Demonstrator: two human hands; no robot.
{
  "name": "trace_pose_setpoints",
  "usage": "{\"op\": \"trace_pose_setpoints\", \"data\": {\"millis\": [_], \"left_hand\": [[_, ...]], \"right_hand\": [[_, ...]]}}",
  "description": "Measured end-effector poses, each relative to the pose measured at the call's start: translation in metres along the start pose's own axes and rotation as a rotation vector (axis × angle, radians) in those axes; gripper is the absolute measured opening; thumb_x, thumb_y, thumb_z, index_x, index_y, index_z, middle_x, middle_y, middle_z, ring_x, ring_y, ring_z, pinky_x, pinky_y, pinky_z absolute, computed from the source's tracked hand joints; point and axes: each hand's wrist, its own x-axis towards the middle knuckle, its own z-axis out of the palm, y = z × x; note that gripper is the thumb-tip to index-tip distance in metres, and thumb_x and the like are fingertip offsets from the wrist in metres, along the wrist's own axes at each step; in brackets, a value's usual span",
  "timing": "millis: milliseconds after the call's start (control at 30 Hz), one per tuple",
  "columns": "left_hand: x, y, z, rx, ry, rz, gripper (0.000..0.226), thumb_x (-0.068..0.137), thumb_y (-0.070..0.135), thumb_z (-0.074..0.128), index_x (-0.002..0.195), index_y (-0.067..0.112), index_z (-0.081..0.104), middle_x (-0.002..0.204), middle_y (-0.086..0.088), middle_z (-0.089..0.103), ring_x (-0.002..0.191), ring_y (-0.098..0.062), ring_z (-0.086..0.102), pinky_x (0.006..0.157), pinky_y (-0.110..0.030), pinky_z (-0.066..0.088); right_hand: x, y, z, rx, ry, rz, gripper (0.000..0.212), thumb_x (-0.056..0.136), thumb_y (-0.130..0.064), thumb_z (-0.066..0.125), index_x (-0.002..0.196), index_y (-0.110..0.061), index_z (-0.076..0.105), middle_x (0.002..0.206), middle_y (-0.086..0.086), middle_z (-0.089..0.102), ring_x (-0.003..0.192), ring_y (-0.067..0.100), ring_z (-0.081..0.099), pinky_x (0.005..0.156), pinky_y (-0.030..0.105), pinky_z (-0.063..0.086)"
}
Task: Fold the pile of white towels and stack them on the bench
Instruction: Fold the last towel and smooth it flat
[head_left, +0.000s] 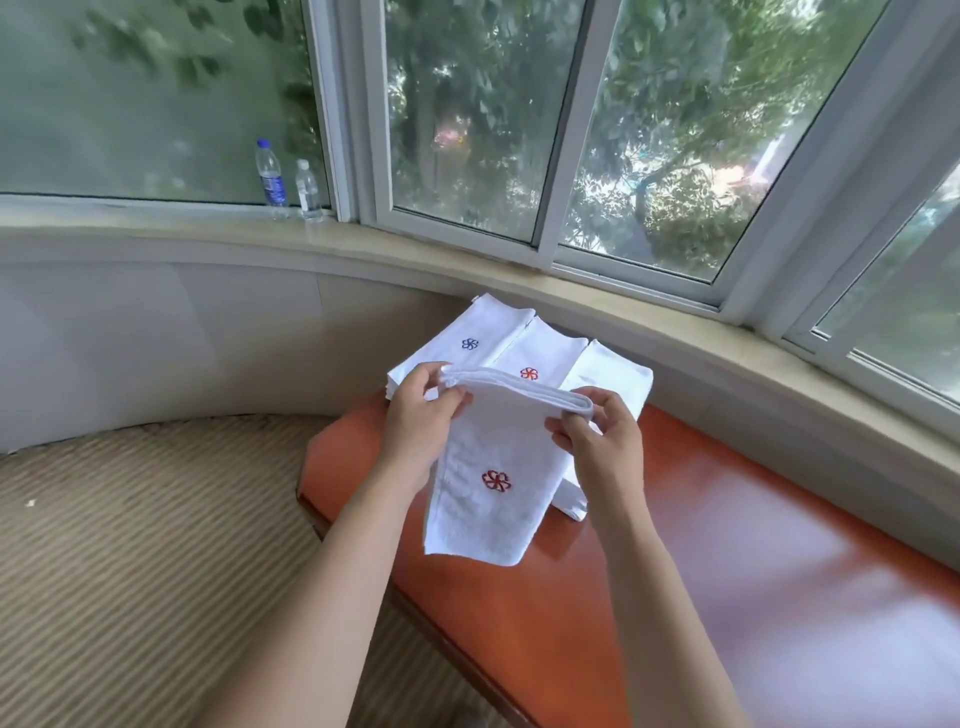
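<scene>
Three stacks of folded white towels (524, 348) sit side by side at the far end of the glossy orange surface (727, 545), below the window sill. Nearer, a folded towel with a red flower mark (488, 478) hangs above the surface, its folded top edge pinched between the left hand (423, 415) and the right hand (597, 436). Two small water bottles (288, 179) stand on the sill at far left.

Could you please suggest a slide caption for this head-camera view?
Both hands, left hand and right hand, hold a folded white towel above the bench.
</scene>
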Motion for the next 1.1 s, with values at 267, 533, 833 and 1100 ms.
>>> {"op": "trace_pose_setpoints", "data": {"millis": [267, 533, 833, 1100], "left_hand": [[0.09, 0.021, 0.013, 0.107, -0.046, 0.037, 0.021, 0.089, 0.012, 0.065, 0.104, 0.027, 0.07, 0.111, -0.005, 0.073, 0.095, -0.021, 0.075, 0.086, -0.03, 0.06], [0.187, 0.029, 0.027, 0.139, -0.127, 0.002, 0.014, 0.093, 0.01, 0.065, 0.104, 0.017, 0.071, 0.099, 0.0, 0.076, 0.084, -0.016, 0.076, 0.073, -0.021, 0.058], [0.298, 0.041, 0.037, 0.144, -0.299, -0.038, 0.012, 0.089, 0.011, 0.063, 0.094, 0.022, 0.067, 0.067, 0.016, 0.07, 0.071, -0.015, 0.073, 0.065, -0.027, 0.058], [0.362, 0.024, 0.06, 0.173, -0.448, -0.113, 0.013, 0.092, 0.008, 0.063, 0.104, 0.015, 0.066, 0.094, -0.001, 0.07, 0.076, -0.016, 0.074, 0.068, -0.025, 0.057]], "right_hand": [[0.069, -0.007, 0.029, 0.022, 0.029, -0.006, 0.015, 0.097, -0.009, 0.058, 0.104, -0.02, 0.065, 0.088, -0.004, 0.074, 0.081, 0.02, 0.077, 0.072, 0.029, 0.061], [0.129, -0.012, 0.066, -0.001, 0.12, 0.007, 0.017, 0.096, -0.008, 0.059, 0.105, -0.02, 0.066, 0.086, -0.007, 0.074, 0.081, 0.021, 0.077, 0.072, 0.029, 0.06], [0.196, -0.025, 0.117, -0.064, 0.325, -0.016, 0.019, 0.092, -0.012, 0.062, 0.107, -0.022, 0.066, 0.094, 0.005, 0.074, 0.075, 0.021, 0.076, 0.067, 0.03, 0.056], [0.251, -0.011, 0.134, -0.137, 0.459, 0.054, 0.02, 0.092, -0.011, 0.06, 0.109, -0.021, 0.066, 0.095, 0.003, 0.074, 0.079, 0.022, 0.077, 0.076, 0.038, 0.06]]}}
